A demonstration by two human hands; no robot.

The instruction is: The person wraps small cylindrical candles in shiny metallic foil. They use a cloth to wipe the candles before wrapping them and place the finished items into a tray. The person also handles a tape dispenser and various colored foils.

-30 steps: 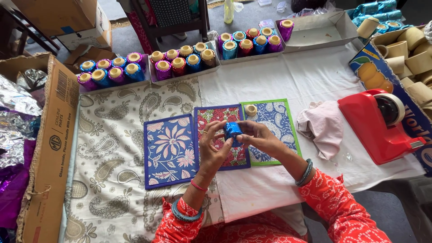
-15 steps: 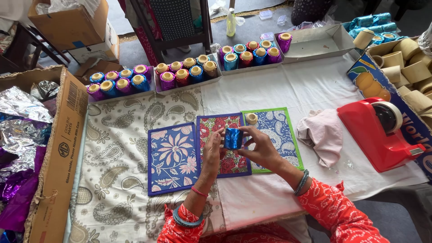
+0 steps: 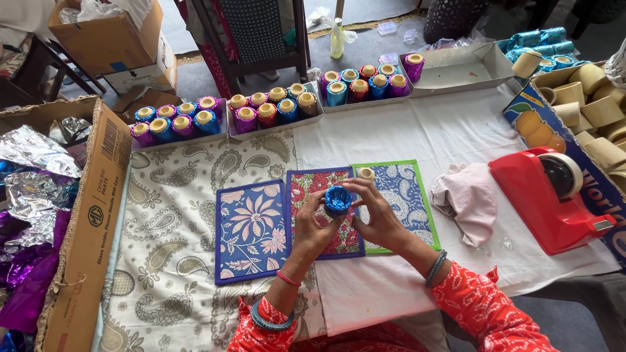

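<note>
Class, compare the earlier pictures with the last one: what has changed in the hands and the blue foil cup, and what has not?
Little has changed. Both hands, left hand and right hand, keep hold of the blue foil cup over the red mat, turning it slightly. The small cup behind, the cloth and the tape dispenser lie as before.

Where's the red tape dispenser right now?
In the head view, the red tape dispenser sits on the white cloth at the person's right, just right of the crumpled pink rag and beside the box of cardboard tubes.
</note>
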